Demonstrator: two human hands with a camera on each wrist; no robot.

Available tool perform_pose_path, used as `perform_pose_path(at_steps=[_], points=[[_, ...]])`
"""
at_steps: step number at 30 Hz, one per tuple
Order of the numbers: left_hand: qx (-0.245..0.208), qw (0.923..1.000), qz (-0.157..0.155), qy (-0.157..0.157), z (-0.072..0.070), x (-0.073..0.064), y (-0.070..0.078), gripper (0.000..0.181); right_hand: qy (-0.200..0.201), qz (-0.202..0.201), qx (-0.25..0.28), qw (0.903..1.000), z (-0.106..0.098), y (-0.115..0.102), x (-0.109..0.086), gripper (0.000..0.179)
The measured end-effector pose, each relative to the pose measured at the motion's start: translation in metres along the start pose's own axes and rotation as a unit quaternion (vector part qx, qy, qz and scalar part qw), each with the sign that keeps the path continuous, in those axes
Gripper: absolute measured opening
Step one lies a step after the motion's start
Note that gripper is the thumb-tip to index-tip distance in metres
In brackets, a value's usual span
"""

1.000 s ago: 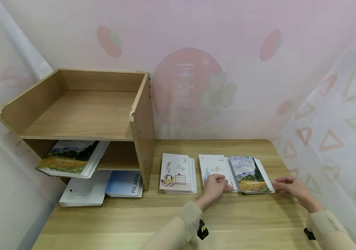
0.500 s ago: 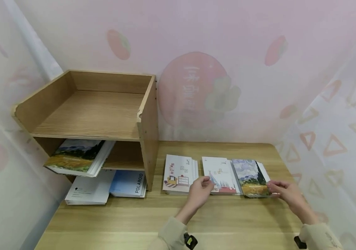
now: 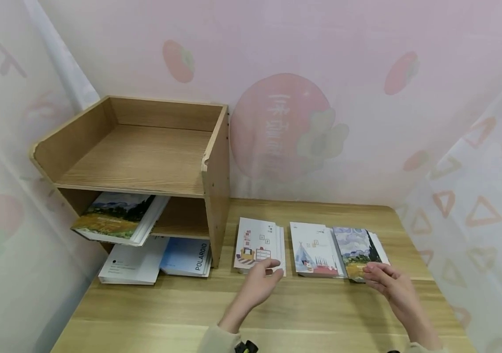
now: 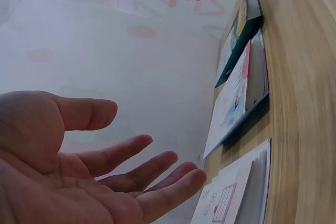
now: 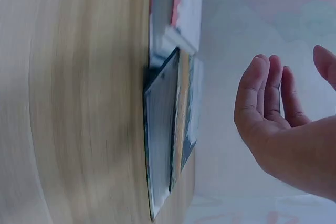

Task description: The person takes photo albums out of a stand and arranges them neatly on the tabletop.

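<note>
Three books lie face up on a wooden table (image 3: 321,316): from the person's place, a room-drawing book (image 3: 253,235) at eleven o'clock, a tent book (image 3: 314,250) at twelve, a landscape book (image 3: 353,247) at one. The left hand (image 3: 260,284) is near the room-drawing book, fingers loosely spread, gripping nothing. The right hand (image 3: 389,287) hovers by the landscape book, fingers gently bent around nothing. At ten o'clock, a shelf (image 3: 136,157) holds more books (image 3: 116,215).

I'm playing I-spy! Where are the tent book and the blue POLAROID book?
Tent book (image 3: 314,249): head view, middle of its cover.
Blue POLAROID book (image 3: 182,256): head view, blue part of its cover.
</note>
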State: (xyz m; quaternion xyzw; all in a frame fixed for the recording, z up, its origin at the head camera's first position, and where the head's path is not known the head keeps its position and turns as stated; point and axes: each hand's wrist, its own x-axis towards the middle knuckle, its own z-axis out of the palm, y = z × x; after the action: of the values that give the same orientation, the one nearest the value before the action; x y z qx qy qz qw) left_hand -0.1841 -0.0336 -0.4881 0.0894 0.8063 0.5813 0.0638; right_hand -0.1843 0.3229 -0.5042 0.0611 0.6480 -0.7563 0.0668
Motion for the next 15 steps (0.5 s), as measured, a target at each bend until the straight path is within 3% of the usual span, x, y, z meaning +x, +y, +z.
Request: perform_pose_path(at_steps=[6,11,15], points=[[-0.028,0.9995,0.013,-0.007,-0.019,-0.018,-0.007,0.034,0.004,-0.007,0.038,0.9992,0.03,0.008,-0.013,0.016],[-0.043,0.999,-0.008,0.01,-0.035,-0.033,-0.014,0.034,-0.015,-0.029,0.11,0.9934,0.061,0.023,-0.024,0.019],[-0.051,0.998,-0.029,0.021,-0.043,-0.042,-0.024,0.035,-0.013,-0.004,0.121,0.9925,0.089,0.038,-0.032,0.018]])
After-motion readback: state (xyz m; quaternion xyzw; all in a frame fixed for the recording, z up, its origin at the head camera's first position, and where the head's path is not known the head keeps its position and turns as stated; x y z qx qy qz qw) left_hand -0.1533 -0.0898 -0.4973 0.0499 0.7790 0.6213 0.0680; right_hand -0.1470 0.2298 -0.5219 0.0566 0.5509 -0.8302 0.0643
